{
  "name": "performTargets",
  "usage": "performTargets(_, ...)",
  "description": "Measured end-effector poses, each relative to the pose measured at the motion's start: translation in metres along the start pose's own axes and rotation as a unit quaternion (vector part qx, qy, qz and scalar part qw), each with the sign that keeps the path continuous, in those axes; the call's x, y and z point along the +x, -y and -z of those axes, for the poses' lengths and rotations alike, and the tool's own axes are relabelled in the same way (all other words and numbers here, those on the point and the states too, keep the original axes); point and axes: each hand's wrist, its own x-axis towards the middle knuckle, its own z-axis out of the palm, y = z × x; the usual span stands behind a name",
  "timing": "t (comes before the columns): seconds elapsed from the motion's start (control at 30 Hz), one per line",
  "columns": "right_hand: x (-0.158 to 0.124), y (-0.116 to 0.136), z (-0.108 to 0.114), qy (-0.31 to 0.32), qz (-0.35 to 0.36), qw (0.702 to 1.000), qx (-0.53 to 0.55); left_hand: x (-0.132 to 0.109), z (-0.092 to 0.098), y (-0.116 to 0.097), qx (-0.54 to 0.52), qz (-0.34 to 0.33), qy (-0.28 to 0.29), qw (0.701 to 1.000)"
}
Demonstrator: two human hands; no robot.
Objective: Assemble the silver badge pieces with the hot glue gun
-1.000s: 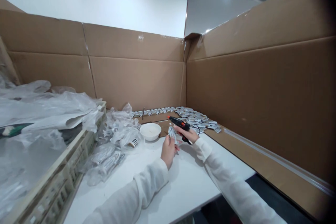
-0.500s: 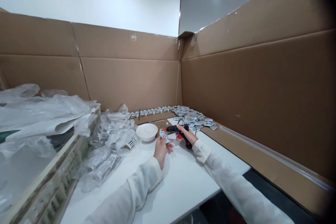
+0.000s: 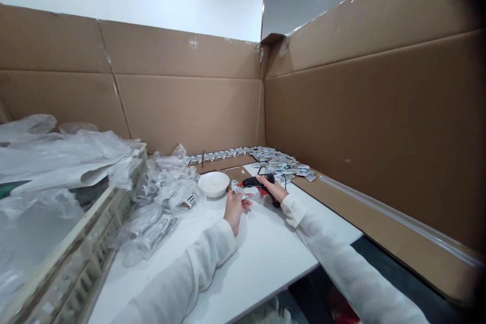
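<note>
My right hand [image 3: 274, 190] grips a black glue gun [image 3: 261, 183] with an orange nozzle, its tip pointing left. My left hand [image 3: 234, 208] pinches a small silver metal piece [image 3: 237, 190] right at the gun's tip. Both hands hover low over the white table [image 3: 261, 258], just right of a white bowl [image 3: 213, 183]. Both arms wear white sleeves.
Several silver pieces lie in a row and a heap [image 3: 283, 166] along the back on brown cardboard. Clear plastic bags of parts [image 3: 167, 197] lie left of the bowl. A beige crate [image 3: 76, 253] covered in plastic stands far left. Tall cardboard walls [image 3: 360, 126] enclose the back and right.
The glue gun has come down from a raised position to the silver piece. Both hands have sunk closer to the table and shifted slightly left.
</note>
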Motion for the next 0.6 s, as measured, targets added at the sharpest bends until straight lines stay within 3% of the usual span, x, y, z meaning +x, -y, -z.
performTargets(0.6, 0.0005, -0.0047, 0.0007, -0.014, -0.008, 0.998, -0.059, 0.0007, 0.0015, 0.0019, 0.004, -0.007, 0.010, 1.000)
